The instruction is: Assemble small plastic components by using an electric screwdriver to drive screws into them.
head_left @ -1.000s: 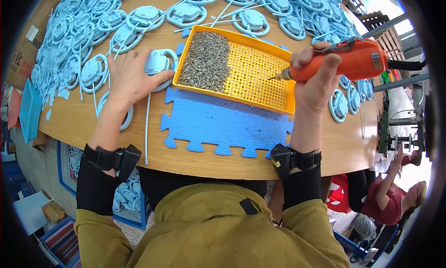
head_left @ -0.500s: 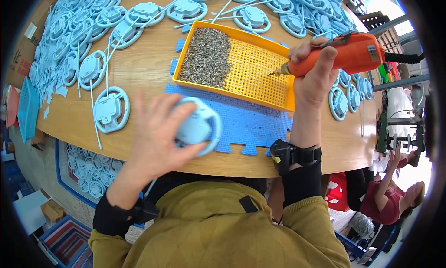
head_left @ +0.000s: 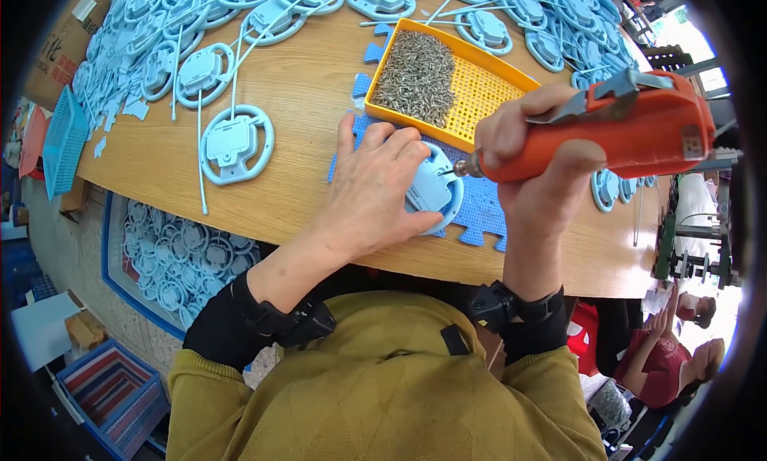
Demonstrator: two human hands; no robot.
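Note:
My left hand grips a light-blue ring-shaped plastic part, its fingers over the far left edge and its thumb at the near edge. The part lies on a blue foam mat. In my right hand is an orange electric screwdriver, pointing left, its bit tip at the part's right side. Whether the tip touches a screw I cannot tell. Just beyond the part stands a yellow perforated tray, with a heap of small metal screws in its left portion.
Several similar parts with thin rods lie along the table's far side; one ring part is left of my hand. A blue crate of parts stands below the left edge. Cardboard and a turquoise basket are far left. People sit at right.
My left hand has brought the ring part rightward onto the mat. The screwdriver has come from above the tray down to the part. The whole view has shifted slightly.

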